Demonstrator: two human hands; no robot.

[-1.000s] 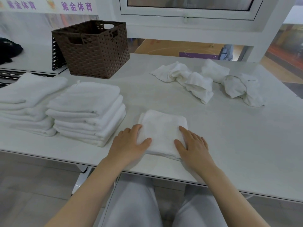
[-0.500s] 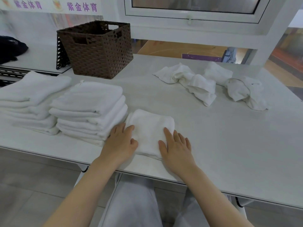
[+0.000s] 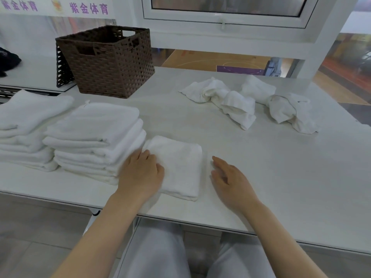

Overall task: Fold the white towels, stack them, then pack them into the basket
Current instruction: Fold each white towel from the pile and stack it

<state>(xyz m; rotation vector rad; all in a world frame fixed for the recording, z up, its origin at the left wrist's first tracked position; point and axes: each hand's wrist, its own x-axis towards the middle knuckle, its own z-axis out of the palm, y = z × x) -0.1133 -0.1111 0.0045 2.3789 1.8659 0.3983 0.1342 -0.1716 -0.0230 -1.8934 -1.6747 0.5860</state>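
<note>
A: Head view?
B: Left hand (image 3: 141, 173) rests flat on the folded towel (image 3: 176, 167), which lies on the tabletop (image 3: 281, 167) beside the stack (image 3: 94, 137), likely for stacking. Right hand (image 3: 230, 181) is relaxed, empty, beside it. The basket (image 3: 108, 61) stands behind.

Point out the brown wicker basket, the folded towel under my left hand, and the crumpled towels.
brown wicker basket (image 3: 112, 73), head view, front wall.
folded towel (image 3: 180, 165), head view, top face.
crumpled towels (image 3: 236, 105), head view, left bundle.
</note>
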